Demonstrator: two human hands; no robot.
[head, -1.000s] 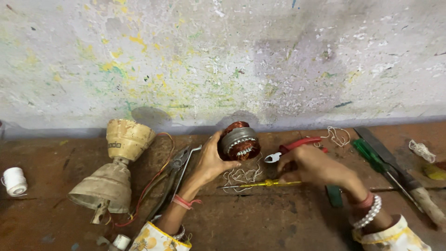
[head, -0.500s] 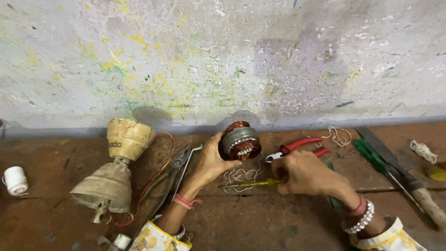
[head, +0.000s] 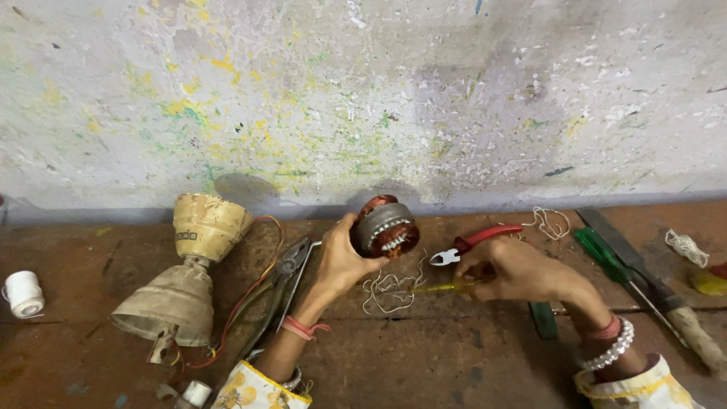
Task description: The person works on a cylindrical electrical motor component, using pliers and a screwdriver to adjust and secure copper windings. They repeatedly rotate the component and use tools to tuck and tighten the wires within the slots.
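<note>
Centre of frame: left hand (head: 339, 261) cups a motor stator (head: 387, 226), fingers wrapped round its metal ring, copper windings facing out, held tilted just above the bench (head: 424, 363) near the wall (head: 363, 98). Right hand (head: 515, 269) sits centre-right, fingers closed on a yellow-handled tool (head: 443, 287) whose tip points left toward the loose wire scraps (head: 390, 288) under the stator. Red-handled cutters (head: 473, 241) lie just beside the right knuckles, touching or not, can't tell.

Left side: pliers (head: 291, 265) next to the left wrist, a dusty fan housing (head: 185, 280) w/ red leads, a white spool (head: 24, 292) at far left edge. Right side: green screwdriver (head: 606, 261) and a chisel (head: 644, 280).

Risks, as I judge: stator grip is one-handed and on a smooth ring, so a push from the tool could twist it out and dent the windings. Tool tip slipping could nick enamel or jab the left palm. Scraps could snag the tip.
</note>
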